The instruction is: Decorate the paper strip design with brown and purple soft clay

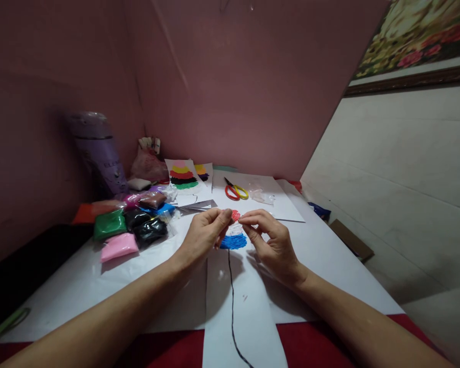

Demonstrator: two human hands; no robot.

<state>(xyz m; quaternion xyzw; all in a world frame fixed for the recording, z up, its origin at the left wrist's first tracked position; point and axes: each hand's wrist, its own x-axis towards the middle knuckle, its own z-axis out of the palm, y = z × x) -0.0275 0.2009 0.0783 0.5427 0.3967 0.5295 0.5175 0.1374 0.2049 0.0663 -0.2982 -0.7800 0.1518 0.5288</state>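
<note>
A strip of white paper (237, 301) lies in front of me on the table, with bands of clay pressed on its upper part. The lowest is a blue clay band (233, 242), with a white one above it and some red clay (235, 215) at the top. From the blue band a thin black line (232, 296) winds down the paper. My left hand (205, 230) is closed in a pinch just left of the red clay. On the other side my right hand (272, 240) pinches thumb and fingers together over the bands' right edge. Whatever either pinch holds is too small to make out.
Clay packets, among them a green packet (110, 225) and a pink packet (118, 247), lie left. Behind are scissors (235, 191), a clear plastic bag (261, 194) and a striped clay picture (183, 175). A purple bottle (99, 156) stands by the pink wall (222, 92).
</note>
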